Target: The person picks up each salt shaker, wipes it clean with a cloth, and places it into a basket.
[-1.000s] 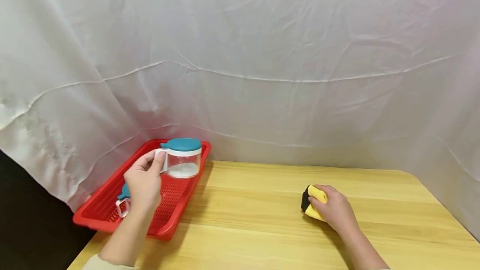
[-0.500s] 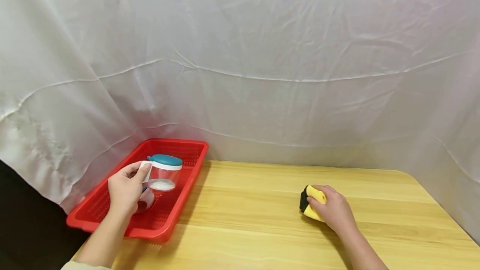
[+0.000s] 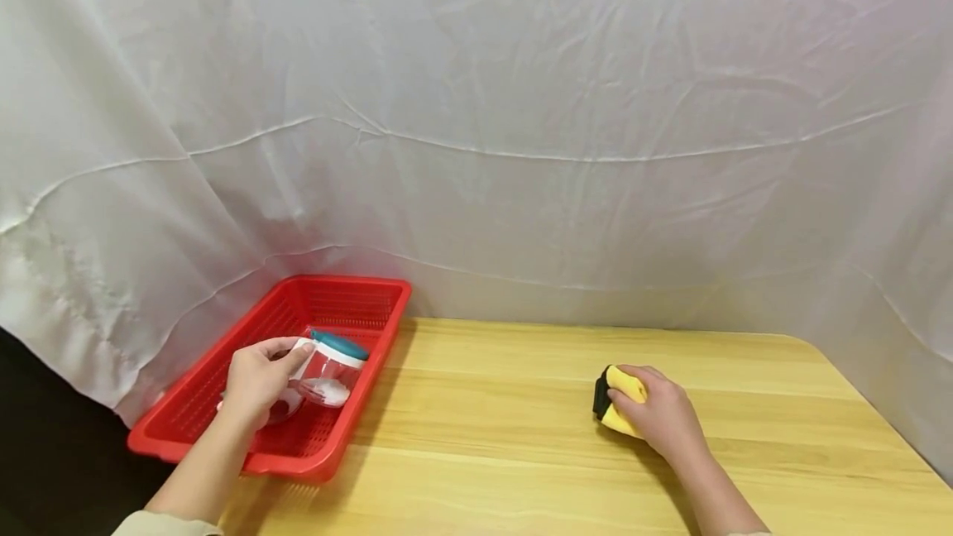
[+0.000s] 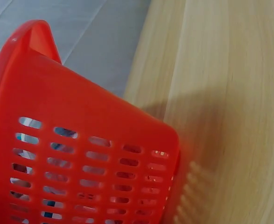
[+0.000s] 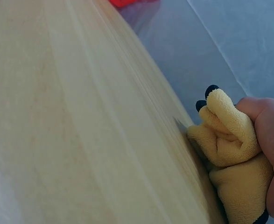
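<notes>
In the head view, my left hand (image 3: pixel 259 379) pinches the white handle of a clear seasoning jar (image 3: pixel 328 375) with a blue lid and white contents at its bottom. The jar tilts inside the red basket (image 3: pixel 392 329), near its right wall. Behind my left hand, partly hidden, a second jar (image 3: pixel 283 408) lies in the basket. My right hand (image 3: pixel 663 412) grips a folded yellow cloth (image 3: pixel 625 404) with a black edge on the table. In the right wrist view the cloth (image 5: pixel 244 186) is bunched under the fingers. Basket slots in the left wrist view mostly hide the jars.
The basket stands at the left end of the wooden table (image 3: pixel 484 420), its near left corner reaching past the edge. A pale curtain (image 3: pixel 521 213) hangs behind the table and along both sides. The floor at lower left is dark.
My left hand has lowered the jar from above the basket down into it, moving left and tilting it. The right hand and cloth have stayed almost still.
</notes>
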### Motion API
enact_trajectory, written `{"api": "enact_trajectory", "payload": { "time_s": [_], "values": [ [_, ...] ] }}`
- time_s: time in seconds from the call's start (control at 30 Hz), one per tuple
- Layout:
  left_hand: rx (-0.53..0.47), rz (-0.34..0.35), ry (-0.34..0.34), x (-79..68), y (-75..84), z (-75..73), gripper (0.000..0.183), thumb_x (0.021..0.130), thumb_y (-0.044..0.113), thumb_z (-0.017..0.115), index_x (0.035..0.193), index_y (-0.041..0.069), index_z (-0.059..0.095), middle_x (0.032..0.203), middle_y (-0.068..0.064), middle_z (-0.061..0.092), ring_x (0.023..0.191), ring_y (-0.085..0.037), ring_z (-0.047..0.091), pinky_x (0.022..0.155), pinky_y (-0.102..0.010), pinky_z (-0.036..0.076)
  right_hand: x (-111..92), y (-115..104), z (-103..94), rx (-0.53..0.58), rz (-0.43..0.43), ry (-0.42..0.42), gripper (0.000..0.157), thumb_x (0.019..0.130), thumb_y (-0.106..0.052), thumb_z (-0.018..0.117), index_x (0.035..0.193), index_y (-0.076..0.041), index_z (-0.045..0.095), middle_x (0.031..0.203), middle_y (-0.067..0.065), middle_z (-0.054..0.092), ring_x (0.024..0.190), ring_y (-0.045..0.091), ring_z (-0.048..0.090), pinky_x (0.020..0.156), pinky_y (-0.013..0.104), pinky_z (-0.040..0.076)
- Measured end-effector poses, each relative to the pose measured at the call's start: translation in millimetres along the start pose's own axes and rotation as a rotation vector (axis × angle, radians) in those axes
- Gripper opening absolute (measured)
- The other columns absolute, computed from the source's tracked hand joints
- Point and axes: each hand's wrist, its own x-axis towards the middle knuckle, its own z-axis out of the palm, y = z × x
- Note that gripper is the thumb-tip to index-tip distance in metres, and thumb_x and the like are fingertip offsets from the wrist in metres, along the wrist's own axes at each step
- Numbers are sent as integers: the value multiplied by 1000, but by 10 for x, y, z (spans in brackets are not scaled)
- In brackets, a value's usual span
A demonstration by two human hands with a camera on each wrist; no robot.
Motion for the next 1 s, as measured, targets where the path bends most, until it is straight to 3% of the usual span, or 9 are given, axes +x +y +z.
{"api": "enact_trajectory", "payload": {
  "time_s": [0.27,0.5,0.67,0.8,1.0],
  "values": [
    [125,74,11,-13,-41,23,45,90,30,72,121,-2,67,103,-17,71,85,-23,57,58,-24,52,-1,2,-5,-12,1,4,46,89,-33,71,127,-7,64,124,17,65,114,47,59,92,63,48],
    [58,37,-64,-38,-29,50,41,90,21,73,121,-4,65,95,-14,71,58,-16,58,48,-31,53,10,63,-141,-65,89,-4,48,91,-32,69,130,-5,61,125,22,63,103,41,62,80,54,52],
    [34,18,-71,-40,-6,52,40,90,21,73,121,-3,66,88,-12,70,55,-18,59,48,-29,54,22,137,-268,-102,152,-20,52,92,-34,66,133,-4,58,128,26,59,99,40,61,75,51,51],
    [39,8,-86,-32,-11,46,38,89,20,73,118,-5,66,86,-12,70,56,-17,60,50,-30,56,21,200,-363,-151,165,4,52,91,-31,66,133,-1,57,129,30,56,103,48,59,74,56,50],
    [196,72,-117,-45,-21,6,32,86,20,74,105,-6,67,79,-9,68,50,-15,56,48,-29,50,3,303,-428,-230,133,34,52,91,-26,66,134,1,54,130,33,51,112,55,53,77,65,49]
  ]
}}
